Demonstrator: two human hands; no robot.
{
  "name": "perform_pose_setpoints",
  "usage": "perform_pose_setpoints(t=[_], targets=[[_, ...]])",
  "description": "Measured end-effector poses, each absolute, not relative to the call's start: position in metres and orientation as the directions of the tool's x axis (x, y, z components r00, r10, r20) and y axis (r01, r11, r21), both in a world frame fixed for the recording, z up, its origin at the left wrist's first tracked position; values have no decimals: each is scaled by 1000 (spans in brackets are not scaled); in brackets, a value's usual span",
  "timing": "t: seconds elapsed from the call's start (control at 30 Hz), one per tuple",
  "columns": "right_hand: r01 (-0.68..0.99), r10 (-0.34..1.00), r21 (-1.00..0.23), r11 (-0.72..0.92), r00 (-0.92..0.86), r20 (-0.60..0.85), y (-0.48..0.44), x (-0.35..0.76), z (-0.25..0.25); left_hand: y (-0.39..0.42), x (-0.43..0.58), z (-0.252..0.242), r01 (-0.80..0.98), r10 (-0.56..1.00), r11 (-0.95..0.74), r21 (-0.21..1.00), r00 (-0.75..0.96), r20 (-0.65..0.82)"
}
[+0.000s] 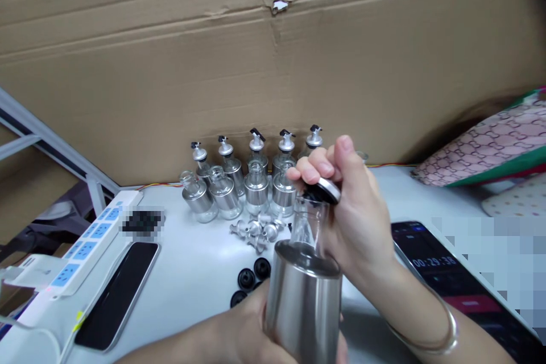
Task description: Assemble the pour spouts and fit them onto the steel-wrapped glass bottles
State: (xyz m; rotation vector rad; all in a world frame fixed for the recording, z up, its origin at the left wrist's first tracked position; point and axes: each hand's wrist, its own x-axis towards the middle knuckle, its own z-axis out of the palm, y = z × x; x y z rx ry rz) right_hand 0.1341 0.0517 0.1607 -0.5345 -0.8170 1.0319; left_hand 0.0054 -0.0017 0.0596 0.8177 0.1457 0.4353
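Note:
My left hand (251, 327) is wrapped round a glass bottle with a brushed metal sleeve (305, 307), held close to the camera. At the bottle's glass neck, my right hand (360, 216) grips a black and silver cap (327, 190) between bent fingers and thumb. The cap sits tilted at the mouth; whether it is seated there I cannot tell. Beyond the hands, several sleeved bottles without tops (228, 193) stand in front of bottles with silver pourers (256, 142). Loose silver pourer parts (256, 230) and black round caps (246, 278) lie nearer on the table.
A white power strip (91, 244) and a dark phone (121, 296) lie at the left. Another phone showing a timer (443, 273) is at the right, near my forearm. A cardboard wall (205, 79) closes the back; a pink patterned fabric item (486, 145) leans in from the right.

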Motion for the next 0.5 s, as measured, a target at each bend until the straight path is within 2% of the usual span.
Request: perform_pose_setpoints(t=[0.1,0.17,0.23,0.3,0.4,0.5], targets=[[-313,763,-707,634,401,507,53,145,162,2,-3,64,-274,539,492,826,841,-41],[-147,761,-755,639,259,595,53,157,164,8,-8,66,-240,613,407,881,787,-69],[69,838,-835,545,-26,545,52,169,165,13,-10,67,-204,665,337,919,743,-79],[272,873,-834,480,-243,423,51,177,166,16,-9,70,-173,701,294,940,707,-89],[420,856,-759,497,-377,352,51,185,167,15,-8,81,-125,723,294,948,678,-135],[472,821,-705,529,-496,283,55,192,171,10,-7,85,-88,701,360,929,683,-207]])
